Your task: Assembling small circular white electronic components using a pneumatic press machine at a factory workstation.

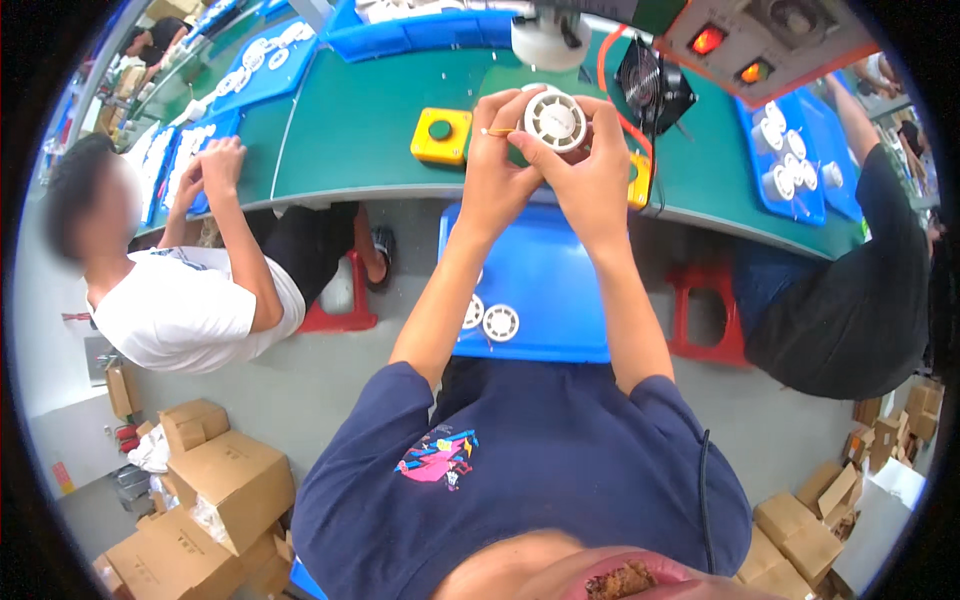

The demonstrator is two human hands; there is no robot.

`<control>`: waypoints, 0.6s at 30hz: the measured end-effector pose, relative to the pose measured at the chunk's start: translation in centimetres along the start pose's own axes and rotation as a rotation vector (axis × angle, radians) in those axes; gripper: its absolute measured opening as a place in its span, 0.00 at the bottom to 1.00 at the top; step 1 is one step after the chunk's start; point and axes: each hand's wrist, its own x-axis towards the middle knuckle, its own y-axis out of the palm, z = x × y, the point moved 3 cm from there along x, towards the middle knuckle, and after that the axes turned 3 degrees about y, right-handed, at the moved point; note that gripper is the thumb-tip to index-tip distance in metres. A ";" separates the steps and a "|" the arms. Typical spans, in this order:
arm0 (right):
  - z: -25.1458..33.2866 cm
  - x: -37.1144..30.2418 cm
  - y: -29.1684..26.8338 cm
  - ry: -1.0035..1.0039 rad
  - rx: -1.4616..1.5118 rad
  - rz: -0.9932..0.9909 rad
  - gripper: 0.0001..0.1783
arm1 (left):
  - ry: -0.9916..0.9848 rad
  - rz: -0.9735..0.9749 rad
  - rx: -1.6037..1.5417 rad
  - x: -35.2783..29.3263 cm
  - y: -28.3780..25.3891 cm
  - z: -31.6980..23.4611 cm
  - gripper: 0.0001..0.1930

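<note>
A round white part with a slotted, spoked face [555,122] is gripped between my two hands at the bench's near edge. My left hand [492,155] closes on its left side, and a short yellow-orange wire sticks out by those fingers. My right hand [595,165] wraps its right side, with the thumb across the lower front. Directly above hangs a white round machine head [550,42]. A yellow box with a dark green button [440,136] sits left of my hands; another yellow box [639,183] is partly hidden behind my right hand.
Below my forearms lies a blue tray [545,290] with white spoked discs [500,322]. A black fan [652,88], an orange-red hose and a control box with lit switches [770,45] stand right. Co-workers sit on both sides, near trays of white parts [785,165].
</note>
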 end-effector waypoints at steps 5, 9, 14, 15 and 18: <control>-0.9 3.4 1.1 -0.107 -0.112 -0.083 0.33 | -0.047 -0.109 -0.122 2.3 1.5 3.1 0.40; -1.5 4.2 1.4 -0.102 -0.178 -0.069 0.33 | -0.194 -0.101 -0.141 2.5 1.7 3.6 0.44; -0.9 3.9 1.3 -0.089 -0.194 -0.016 0.31 | -0.270 -0.016 -0.075 1.1 0.0 3.3 0.49; -0.9 4.2 0.8 -0.078 -0.191 -0.014 0.31 | -0.301 0.007 -0.091 0.9 0.0 3.3 0.49; -0.5 4.6 0.3 -0.015 -0.206 -0.006 0.30 | -0.260 -0.132 0.103 -0.1 -1.3 1.3 0.33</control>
